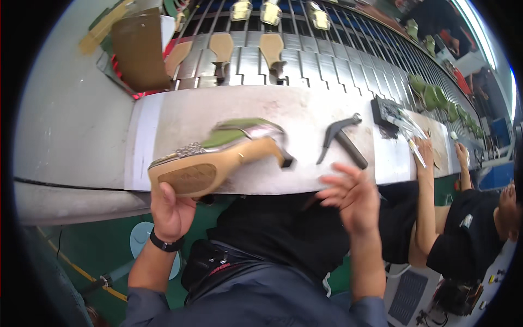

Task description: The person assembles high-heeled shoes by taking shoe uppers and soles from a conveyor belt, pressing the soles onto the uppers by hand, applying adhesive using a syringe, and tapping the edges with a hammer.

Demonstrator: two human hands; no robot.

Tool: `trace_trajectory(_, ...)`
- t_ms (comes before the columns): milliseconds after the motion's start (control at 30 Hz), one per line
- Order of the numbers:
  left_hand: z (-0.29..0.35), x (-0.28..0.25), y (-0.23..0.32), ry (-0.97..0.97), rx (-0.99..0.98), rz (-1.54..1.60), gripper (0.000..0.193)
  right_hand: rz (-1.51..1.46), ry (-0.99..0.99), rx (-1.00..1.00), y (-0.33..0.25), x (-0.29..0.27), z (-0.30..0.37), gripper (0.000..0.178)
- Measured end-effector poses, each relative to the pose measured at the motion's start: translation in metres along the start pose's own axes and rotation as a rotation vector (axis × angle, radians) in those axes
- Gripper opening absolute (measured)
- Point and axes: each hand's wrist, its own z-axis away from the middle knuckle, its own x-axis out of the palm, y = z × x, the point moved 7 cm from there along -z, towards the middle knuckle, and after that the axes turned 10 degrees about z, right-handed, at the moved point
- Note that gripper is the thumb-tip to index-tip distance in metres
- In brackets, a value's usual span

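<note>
My left hand (171, 210) is closed on a high-heeled shoe (218, 158) at its toe end. The shoe lies on its side above the worktable, slightly blurred, with its tan sole facing me. A green last or lining shows in its opening, and a glittery strap crosses the toe. The heel points right and ends in a dark tip. My right hand (354, 199) hangs in the air at the table's front edge, fingers spread and holding nothing. Just beyond it, a dark hand tool (350, 148) with a curved arm and a thick grey handle rests on the table.
Behind the pale worktable (261, 98) runs a slatted metal conveyor (348, 71) bearing tan soles (271, 48) and several shoes. A brown board (140, 52) stands at the back left. A black box (385, 115) is on the right, near a co-worker's hands (425, 155).
</note>
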Motion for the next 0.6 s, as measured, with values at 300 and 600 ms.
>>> trace_trajectory(300,-0.035,0.024,0.013,0.077,-0.010,-0.247,0.076,-0.264,-0.059,-0.287,-0.059,0.134,-0.005,0.052)
trace_trajectory(600,-0.012,0.044,0.022,0.260,0.056,-0.496,0.060,0.721,-0.288,-0.938,-0.046,0.226,-0.008,0.072)
